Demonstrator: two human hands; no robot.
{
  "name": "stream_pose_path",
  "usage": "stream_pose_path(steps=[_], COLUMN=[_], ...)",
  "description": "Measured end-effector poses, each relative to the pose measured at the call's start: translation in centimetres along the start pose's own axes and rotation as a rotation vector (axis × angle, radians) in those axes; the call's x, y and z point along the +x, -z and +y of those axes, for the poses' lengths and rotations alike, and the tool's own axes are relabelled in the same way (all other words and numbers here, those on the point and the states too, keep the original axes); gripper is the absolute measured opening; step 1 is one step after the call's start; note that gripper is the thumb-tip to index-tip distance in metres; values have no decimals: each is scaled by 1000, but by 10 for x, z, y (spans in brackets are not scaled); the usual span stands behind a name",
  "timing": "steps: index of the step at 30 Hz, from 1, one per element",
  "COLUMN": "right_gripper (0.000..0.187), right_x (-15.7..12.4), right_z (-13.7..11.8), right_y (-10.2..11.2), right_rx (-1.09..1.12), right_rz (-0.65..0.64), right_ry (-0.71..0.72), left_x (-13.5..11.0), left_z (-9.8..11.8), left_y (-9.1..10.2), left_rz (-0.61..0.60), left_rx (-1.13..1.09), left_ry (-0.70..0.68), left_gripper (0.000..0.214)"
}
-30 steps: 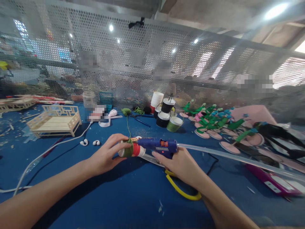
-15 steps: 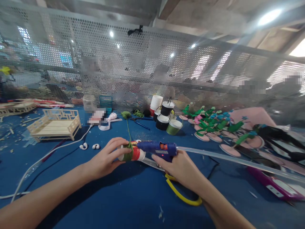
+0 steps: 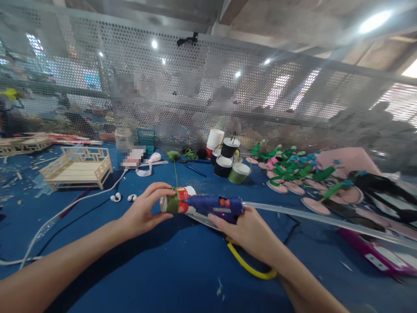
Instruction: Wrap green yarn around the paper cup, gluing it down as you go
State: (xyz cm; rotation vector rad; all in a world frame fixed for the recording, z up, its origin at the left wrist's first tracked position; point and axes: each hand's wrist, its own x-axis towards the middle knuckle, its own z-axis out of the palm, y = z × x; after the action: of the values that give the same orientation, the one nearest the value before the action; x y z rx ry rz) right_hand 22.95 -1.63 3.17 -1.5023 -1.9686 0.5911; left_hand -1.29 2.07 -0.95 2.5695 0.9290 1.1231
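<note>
— How does the cup (image 3: 183, 207) lie?
— It is tipped on its side in the left hand (image 3: 150, 211), red and white, with green yarn (image 3: 172, 203) wound around its left part. One strand goes back to a small ball (image 3: 173, 155).
— And the glue gun (image 3: 211, 204)?
— It is blue, held level in the right hand (image 3: 249, 226), with a small red light (image 3: 223, 214). Its nozzle (image 3: 191, 200) points left at the cup; whether they touch, I cannot tell. A long, clear glue stick (image 3: 260, 206) comes out behind.

A grey perforated metal screen (image 3: 182, 95) stands along the far side of a blue tabletop (image 3: 176, 274). Overhead, a bright lamp (image 3: 374, 21) glows; a slatted window (image 3: 399, 98) shines at far right.
</note>
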Motion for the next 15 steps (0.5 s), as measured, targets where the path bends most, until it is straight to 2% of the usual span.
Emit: stream_pose_path(steps=[6,9,12,15], right_gripper=[20,24,30,33], right_x=[4,12,25,39], right_z=[3,9,20,36], right_y=[3,5,6,3], right_rx=[375,483,470,272], right_rz=[-113,-50,84,104], right_ry=[-120,-154,-163,-196], left_x=[1,0,-2,-3], left_z=[1,2,4,6], left_y=[-1,-4,-6,-7], left_rz=[17,27,21,13], left_rx=[-121,-116,-48,36], left_ry=[66,77,44,-84], left_gripper=[37,37,36,34])
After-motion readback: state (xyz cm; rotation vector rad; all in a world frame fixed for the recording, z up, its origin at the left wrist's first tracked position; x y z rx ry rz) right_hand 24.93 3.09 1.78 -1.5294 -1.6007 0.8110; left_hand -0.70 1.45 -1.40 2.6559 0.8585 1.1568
